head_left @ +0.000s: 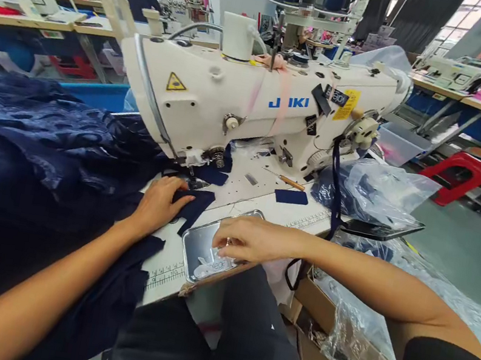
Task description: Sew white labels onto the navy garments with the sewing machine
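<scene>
Partly hidden, white pieces [209, 266], right fingers [222, 233] over tray [200, 242], grip unclear

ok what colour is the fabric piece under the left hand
The fabric piece under the left hand is dark navy blue, seen best in the head view.

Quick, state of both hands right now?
Left hand: resting on navy fabric; whether it grips cannot be told.
Right hand: fingers curled over the metal tray of white pieces; whether it holds any cannot be told.
</scene>
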A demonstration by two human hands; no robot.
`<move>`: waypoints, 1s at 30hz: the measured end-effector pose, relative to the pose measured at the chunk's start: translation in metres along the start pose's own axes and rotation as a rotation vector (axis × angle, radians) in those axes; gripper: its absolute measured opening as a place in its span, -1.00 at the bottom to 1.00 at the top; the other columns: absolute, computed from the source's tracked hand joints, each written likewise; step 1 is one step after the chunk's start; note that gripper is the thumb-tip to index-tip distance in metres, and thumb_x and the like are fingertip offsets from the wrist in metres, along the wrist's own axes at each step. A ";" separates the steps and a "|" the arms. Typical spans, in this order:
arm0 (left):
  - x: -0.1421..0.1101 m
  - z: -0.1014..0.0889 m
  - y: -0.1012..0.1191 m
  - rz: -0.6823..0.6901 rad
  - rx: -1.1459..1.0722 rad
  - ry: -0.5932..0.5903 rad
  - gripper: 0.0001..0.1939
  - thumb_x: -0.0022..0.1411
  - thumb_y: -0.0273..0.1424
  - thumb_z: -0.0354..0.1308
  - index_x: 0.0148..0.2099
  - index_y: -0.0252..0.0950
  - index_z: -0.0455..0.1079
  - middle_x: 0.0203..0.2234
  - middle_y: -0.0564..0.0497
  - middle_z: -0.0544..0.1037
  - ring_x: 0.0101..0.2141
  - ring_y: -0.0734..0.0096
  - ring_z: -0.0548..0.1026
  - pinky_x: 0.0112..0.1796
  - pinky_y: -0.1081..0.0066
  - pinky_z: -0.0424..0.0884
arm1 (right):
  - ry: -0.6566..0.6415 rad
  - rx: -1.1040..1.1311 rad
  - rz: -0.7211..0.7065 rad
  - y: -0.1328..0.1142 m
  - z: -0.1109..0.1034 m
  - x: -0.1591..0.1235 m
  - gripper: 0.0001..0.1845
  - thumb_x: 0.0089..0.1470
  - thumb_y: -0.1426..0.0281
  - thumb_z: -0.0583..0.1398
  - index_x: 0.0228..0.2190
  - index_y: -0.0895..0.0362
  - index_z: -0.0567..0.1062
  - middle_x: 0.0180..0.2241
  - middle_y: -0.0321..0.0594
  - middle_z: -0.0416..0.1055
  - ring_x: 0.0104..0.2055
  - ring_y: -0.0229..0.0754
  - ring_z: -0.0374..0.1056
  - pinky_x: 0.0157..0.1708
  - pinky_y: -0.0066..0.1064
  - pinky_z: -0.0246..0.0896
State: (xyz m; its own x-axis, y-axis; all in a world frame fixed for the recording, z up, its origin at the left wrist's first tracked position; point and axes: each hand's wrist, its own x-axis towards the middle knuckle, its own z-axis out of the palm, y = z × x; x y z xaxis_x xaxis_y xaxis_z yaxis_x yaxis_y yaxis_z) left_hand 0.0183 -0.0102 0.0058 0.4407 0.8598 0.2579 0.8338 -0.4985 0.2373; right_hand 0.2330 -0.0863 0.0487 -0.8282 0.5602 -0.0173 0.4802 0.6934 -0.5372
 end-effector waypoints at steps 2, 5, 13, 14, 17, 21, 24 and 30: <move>-0.001 0.000 0.000 0.020 0.014 -0.002 -0.77 0.12 -0.24 -0.06 -0.33 -0.30 0.27 -0.40 -0.07 0.43 -0.32 0.25 0.36 -0.27 0.30 0.26 | -0.033 0.024 -0.018 -0.006 -0.002 0.011 -0.89 0.05 0.42 0.12 -0.42 0.20 0.42 -0.41 -0.26 0.33 -0.40 -0.32 0.21 -0.41 -0.51 0.05; -0.001 0.002 -0.001 0.005 0.006 0.000 -0.77 0.12 -0.26 -0.06 -0.32 -0.32 0.29 -0.40 -0.06 0.43 -0.33 0.26 0.36 -0.28 0.31 0.26 | -0.090 -0.031 -0.023 -0.016 -0.002 0.017 -0.85 -0.01 0.33 0.17 -0.48 0.18 0.41 -0.42 -0.29 0.30 -0.43 -0.32 0.17 -0.50 -0.50 -0.03; -0.001 0.003 -0.002 -0.025 -0.166 -0.014 -0.78 0.11 -0.31 -0.08 -0.33 -0.34 0.31 -0.43 -0.02 0.43 -0.39 0.33 0.36 -0.29 0.34 0.26 | -0.234 -0.053 0.005 -0.002 0.009 0.013 -0.88 -0.08 0.56 0.13 -0.58 0.18 0.39 -0.51 -0.33 0.25 -0.50 -0.36 0.11 -0.52 -0.50 -0.06; -0.002 0.001 -0.002 -0.034 -0.189 -0.018 -0.79 0.11 -0.32 -0.08 -0.34 -0.34 0.31 -0.44 -0.01 0.43 -0.40 0.34 0.36 -0.31 0.36 0.26 | -0.195 -0.012 0.004 0.002 0.009 0.012 -0.88 -0.09 0.58 0.13 -0.58 0.19 0.39 -0.51 -0.33 0.25 -0.50 -0.37 0.12 -0.51 -0.51 -0.03; -0.003 -0.004 0.001 -0.068 -0.262 -0.029 -0.79 0.11 -0.33 -0.09 -0.35 -0.32 0.31 -0.51 0.05 0.42 -0.47 0.40 0.34 -0.37 0.41 0.24 | 0.015 0.174 0.055 0.011 0.005 0.011 -0.89 -0.06 0.57 0.09 -0.55 0.20 0.37 -0.49 -0.32 0.27 -0.48 -0.37 0.17 -0.47 -0.51 0.05; -0.004 -0.012 0.005 -0.113 -0.388 -0.019 -0.80 0.06 -0.29 -0.04 -0.40 -0.30 0.30 -0.56 0.10 0.39 -0.51 0.44 0.32 -0.45 0.46 0.20 | 0.218 0.517 0.236 0.019 -0.001 0.015 -0.91 0.00 0.46 0.05 -0.49 0.19 0.32 -0.58 -0.37 0.29 -0.64 -0.41 0.17 -0.59 -0.54 0.09; -0.004 -0.017 0.008 -0.182 -0.519 -0.004 -0.79 -0.05 -0.25 0.06 -0.50 -0.31 0.30 -0.61 0.11 0.38 -0.53 0.45 0.30 -0.48 0.48 0.19 | 0.372 0.563 0.248 0.024 0.001 0.024 -0.92 -0.01 0.44 0.06 -0.50 0.18 0.30 -0.57 -0.37 0.33 -0.71 -0.44 0.13 -0.62 -0.53 0.10; -0.006 -0.027 0.014 -0.290 -0.928 -0.100 -0.75 -0.12 -0.22 0.11 -0.54 -0.33 0.39 -0.67 0.11 0.37 -0.60 0.53 0.26 -0.56 0.52 0.18 | 0.747 -0.055 -0.100 0.031 0.014 0.047 -0.81 0.06 0.43 0.01 -0.40 0.17 0.42 -0.64 -0.30 0.31 -0.58 -0.32 0.21 -0.47 -0.41 0.15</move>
State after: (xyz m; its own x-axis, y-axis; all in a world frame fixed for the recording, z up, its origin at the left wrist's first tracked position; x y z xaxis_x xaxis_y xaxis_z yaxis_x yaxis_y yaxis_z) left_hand 0.0182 -0.0258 0.0325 0.3218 0.9468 0.0025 0.3399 -0.1180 0.9331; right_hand 0.2048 -0.0446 0.0198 -0.4619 0.6377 0.6165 0.4430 0.7680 -0.4625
